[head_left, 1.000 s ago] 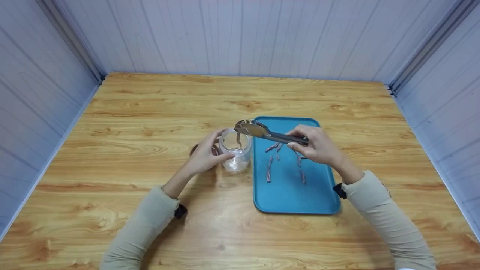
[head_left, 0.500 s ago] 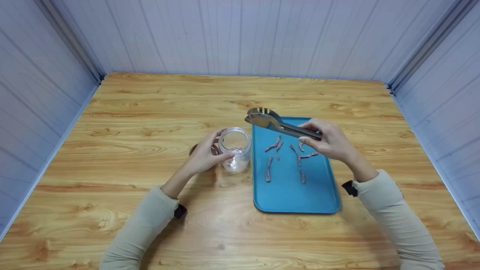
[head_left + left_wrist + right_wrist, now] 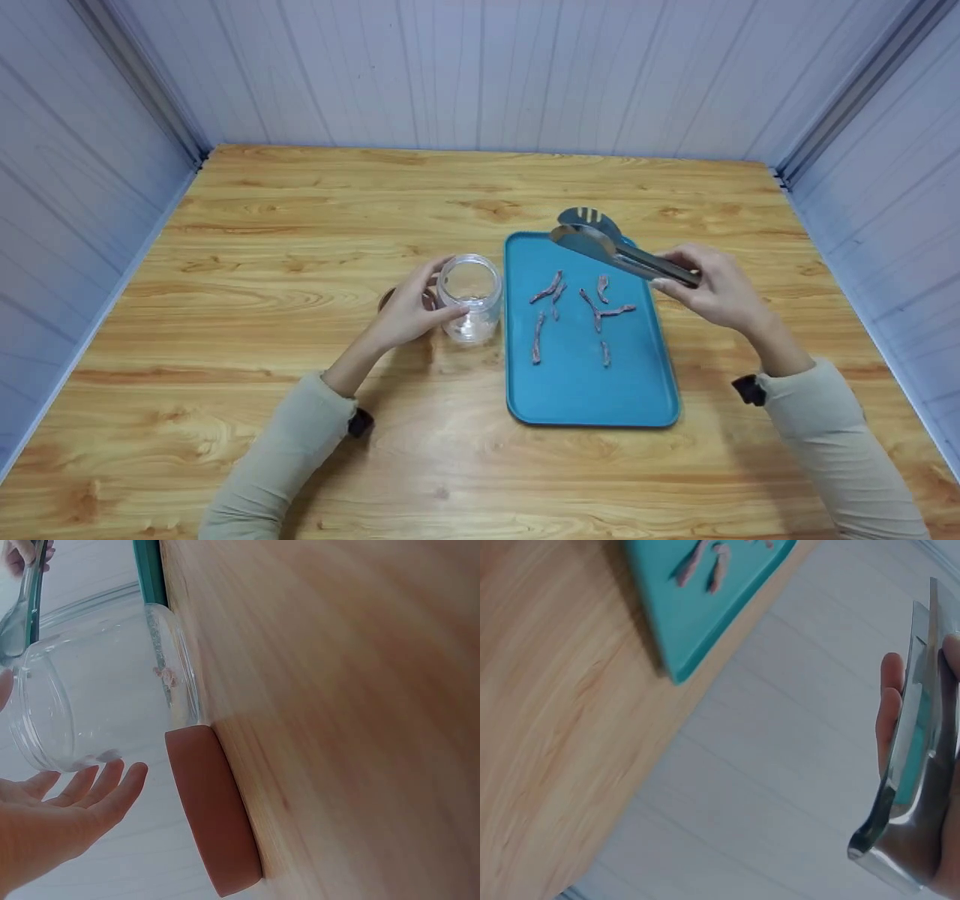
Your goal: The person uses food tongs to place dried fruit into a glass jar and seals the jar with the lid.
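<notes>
My left hand [image 3: 412,311] holds a clear, uncapped jar [image 3: 471,321] upright on the table, the thumb at its near side and the fingers round the far side. In the left wrist view a small brownish-pink piece [image 3: 165,676] shows at the jar's bottom. Metal tongs [image 3: 626,251] are gripped in my right hand [image 3: 712,289], above the far right part of a blue tray [image 3: 585,401]. Nothing shows between the tongs' tips. Several thin, brownish-pink meat-like strips [image 3: 538,339] lie on the tray, spread over its middle and far half.
A round reddish-brown lid [image 3: 214,810] lies on the wooden table [image 3: 315,225] beside the jar, partly hidden by my left hand in the head view. The tray stands just right of the jar. Pale panel walls [image 3: 480,75] rise behind the table and at its sides.
A strip hanging from the tongs into the jar's mouth has left the tongs. My right hand has carried the tongs up and right, over the tray's far end. The left hand stays on the jar.
</notes>
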Motion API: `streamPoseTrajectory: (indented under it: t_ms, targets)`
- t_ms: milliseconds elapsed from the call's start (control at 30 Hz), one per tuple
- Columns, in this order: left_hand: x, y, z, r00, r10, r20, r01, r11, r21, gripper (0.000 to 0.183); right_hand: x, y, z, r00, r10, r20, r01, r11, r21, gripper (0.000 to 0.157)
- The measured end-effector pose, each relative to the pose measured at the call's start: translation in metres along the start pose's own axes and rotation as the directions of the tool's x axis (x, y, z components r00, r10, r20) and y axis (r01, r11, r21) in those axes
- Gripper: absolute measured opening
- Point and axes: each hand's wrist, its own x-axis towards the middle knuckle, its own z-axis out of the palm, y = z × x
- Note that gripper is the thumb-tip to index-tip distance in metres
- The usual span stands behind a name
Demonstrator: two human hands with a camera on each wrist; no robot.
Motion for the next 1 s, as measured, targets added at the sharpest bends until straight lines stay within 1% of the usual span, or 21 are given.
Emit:
streamPoseTrajectory:
  t_ms: [167, 300, 400, 500, 567, 767, 900, 1000]
  targets:
    - [0.0, 0.0, 0.0, 1.0, -0.001, -0.003, 0.001, 1.0, -0.006, 0.068, -0.014, 0.013, -0.004, 0.999, 0.043, 0.003, -0.043, 0.999, 0.005, 0.025]
    - [0.0, 0.001, 0.0, 1.0, 0.001, -0.005, -0.001, 1.0, -0.008, 0.068, -0.025, 0.023, -0.005, 0.995, 0.091, 0.036, -0.091, 0.996, -0.004, 0.025]
    - [0.0, 0.001, 0.0, 1.0, -0.002, -0.002, 0.002, 1.0, 0.002, 0.068, -0.032, 0.028, -0.004, 0.99, 0.132, 0.052, -0.13, 0.991, -0.037, 0.026]
    - [0.0, 0.0, 0.0, 1.0, 0.001, -0.002, -0.001, 1.0, 0.009, 0.068, -0.036, 0.031, -0.002, 0.986, 0.156, 0.058, -0.152, 0.986, -0.062, 0.028]
    - [0.002, -0.006, 0.001, 1.0, 0.008, -0.005, -0.008, 1.0, 0.007, 0.068, -0.039, 0.033, -0.001, 0.985, 0.16, 0.068, -0.155, 0.985, -0.074, 0.028]
    - [0.01, -0.036, 0.005, 1.0, 0.015, -0.015, -0.015, 1.0, -0.016, 0.073, -0.043, 0.037, 0.004, 0.98, 0.164, 0.112, -0.151, 0.981, -0.119, 0.028]
    - [0.011, -0.041, 0.005, 1.0, 0.02, -0.017, -0.02, 1.0, -0.021, 0.073, -0.044, 0.039, 0.007, 0.979, 0.154, 0.133, -0.136, 0.981, -0.136, 0.026]
    - [0.01, -0.041, 0.005, 1.0, 0.016, -0.017, -0.016, 1.0, -0.023, 0.073, -0.044, 0.04, 0.011, 0.975, 0.163, 0.15, -0.144, 0.981, -0.134, 0.024]
